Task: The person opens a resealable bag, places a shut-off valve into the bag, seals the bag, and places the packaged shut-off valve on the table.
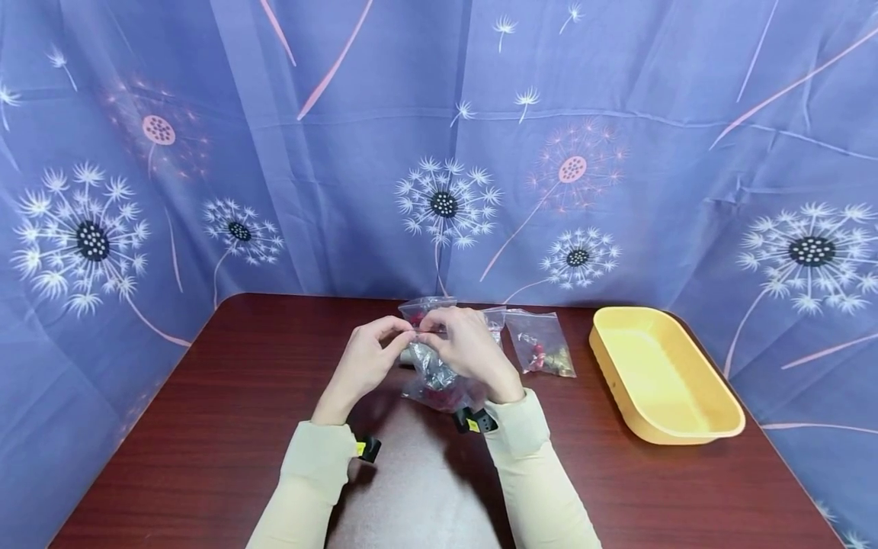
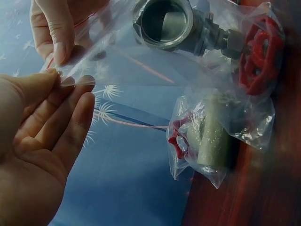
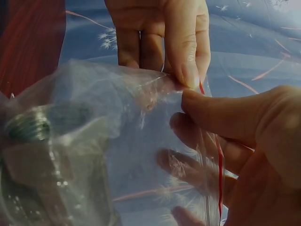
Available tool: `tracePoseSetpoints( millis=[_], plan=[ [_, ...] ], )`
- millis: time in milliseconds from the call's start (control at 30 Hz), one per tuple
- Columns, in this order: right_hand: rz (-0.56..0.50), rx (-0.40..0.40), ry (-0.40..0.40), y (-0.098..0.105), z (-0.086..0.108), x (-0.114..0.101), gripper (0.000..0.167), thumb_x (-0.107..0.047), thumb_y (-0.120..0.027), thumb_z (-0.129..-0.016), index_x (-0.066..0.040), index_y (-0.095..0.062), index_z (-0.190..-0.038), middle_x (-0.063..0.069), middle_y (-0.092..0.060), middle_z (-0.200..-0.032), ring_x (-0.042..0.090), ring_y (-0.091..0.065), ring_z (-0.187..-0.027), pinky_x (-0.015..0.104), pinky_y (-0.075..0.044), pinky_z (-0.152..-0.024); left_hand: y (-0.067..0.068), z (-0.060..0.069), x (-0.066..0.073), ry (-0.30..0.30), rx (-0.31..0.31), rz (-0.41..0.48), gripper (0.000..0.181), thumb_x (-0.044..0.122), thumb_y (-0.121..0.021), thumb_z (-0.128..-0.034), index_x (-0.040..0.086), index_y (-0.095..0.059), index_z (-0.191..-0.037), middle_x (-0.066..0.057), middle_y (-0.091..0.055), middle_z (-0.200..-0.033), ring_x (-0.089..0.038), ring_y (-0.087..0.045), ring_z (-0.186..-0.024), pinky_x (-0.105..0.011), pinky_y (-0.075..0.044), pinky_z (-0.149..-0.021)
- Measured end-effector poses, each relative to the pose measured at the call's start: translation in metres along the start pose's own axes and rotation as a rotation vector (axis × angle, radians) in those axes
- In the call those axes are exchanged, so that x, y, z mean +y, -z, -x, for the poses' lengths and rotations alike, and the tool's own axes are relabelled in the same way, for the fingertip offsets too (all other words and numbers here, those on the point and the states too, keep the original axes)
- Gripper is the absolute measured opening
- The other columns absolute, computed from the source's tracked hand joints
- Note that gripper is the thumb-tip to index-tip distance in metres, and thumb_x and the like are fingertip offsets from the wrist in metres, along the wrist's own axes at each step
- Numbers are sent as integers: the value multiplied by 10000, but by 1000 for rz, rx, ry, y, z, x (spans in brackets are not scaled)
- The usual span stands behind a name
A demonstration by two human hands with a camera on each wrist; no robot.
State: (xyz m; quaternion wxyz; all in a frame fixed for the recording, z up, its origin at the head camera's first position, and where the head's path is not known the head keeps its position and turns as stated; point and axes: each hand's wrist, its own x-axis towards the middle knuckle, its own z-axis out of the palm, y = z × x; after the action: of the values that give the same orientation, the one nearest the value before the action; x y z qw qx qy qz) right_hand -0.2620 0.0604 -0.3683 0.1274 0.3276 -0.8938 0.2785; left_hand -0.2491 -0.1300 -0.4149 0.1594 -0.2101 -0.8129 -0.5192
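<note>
Both hands pinch the zip edge of a clear zip bag [image 1: 437, 372], which hangs between them. Inside it is a metal valve [image 2: 200, 35] with a red handwheel [image 2: 261, 56]. My left hand [image 1: 366, 358] holds the edge between thumb and forefinger, its other fingers loosely bent. Close beside it, my right hand [image 1: 469, 347] pinches the same edge, marked by a red line [image 3: 220, 174]. The right wrist view shows its fingers behind the clear plastic. Beyond the held bag, another bagged valve [image 2: 211, 134] with a smaller red handwheel lies on the table.
To the right of the hands lies a flat zip bag [image 1: 538, 343] with red and brass-coloured parts. A yellow tray [image 1: 610, 381] stands farther right on the brown table [image 1: 206, 427]. Behind the table hangs a blue dandelion-print curtain [image 1: 357, 191].
</note>
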Motion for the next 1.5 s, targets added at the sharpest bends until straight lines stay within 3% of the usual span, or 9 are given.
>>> tracePoseSetpoints(
  millis=[300, 567, 833, 1100, 1367, 1500],
  plan=[
    [31, -21, -7, 2, 1, -1, 31, -192, -716, -893, -194, -745, -905, -99, -700, -850, 126, -606, -772, 405, -376, -781, -1, 0, -1, -5, -8, -38, 66, 136, -651, -951, 118, -714, -952, 56, -681, -872, -118, -606, -810, -319, -489, -741],
    [68, 11, 34, -1, 3, -2, 31, -178, -698, -904, -167, -722, -919, -53, -710, -907, 168, -626, -794, 433, -414, -787, -1, -1, -2, -39, -8, -44, 64, 128, -647, -952, 106, -708, -953, 49, -684, -888, -111, -614, -828, -331, -501, -755],
    [70, 14, 26, -1, 4, -2, 39, -186, -691, -912, -165, -724, -913, -59, -701, -877, 146, -618, -781, 426, -395, -773, -2, 0, 0, 36, -30, 4, 88, 142, -643, -957, 94, -704, -997, 25, -696, -920, -136, -641, -812, -322, -509, -729],
    [79, -13, 6, 0, 3, 0, 51, -236, -720, -890, -187, -726, -905, -77, -692, -856, 152, -626, -839, 424, -377, -796, -1, 0, -1, 16, -12, -22, 96, 173, -643, -961, 129, -726, -980, 59, -678, -842, -143, -590, -693, -271, -470, -635],
    [-15, 13, -4, -1, 4, 7, 97, -205, -761, -852, -195, -681, -798, -109, -652, -760, 137, -603, -766, 405, -393, -775, -1, 1, -1, -27, 16, -54, 79, 168, -668, -942, 133, -738, -949, 75, -692, -848, -119, -595, -744, -295, -484, -673],
    [-68, 0, -25, 1, 6, 8, 128, -206, -764, -850, -209, -662, -774, -113, -652, -767, 131, -598, -762, 419, -393, -834, -1, 1, 0, -20, 13, -62, 76, 174, -673, -940, 145, -743, -941, 86, -684, -833, -118, -584, -727, -281, -476, -669]
  ],
)
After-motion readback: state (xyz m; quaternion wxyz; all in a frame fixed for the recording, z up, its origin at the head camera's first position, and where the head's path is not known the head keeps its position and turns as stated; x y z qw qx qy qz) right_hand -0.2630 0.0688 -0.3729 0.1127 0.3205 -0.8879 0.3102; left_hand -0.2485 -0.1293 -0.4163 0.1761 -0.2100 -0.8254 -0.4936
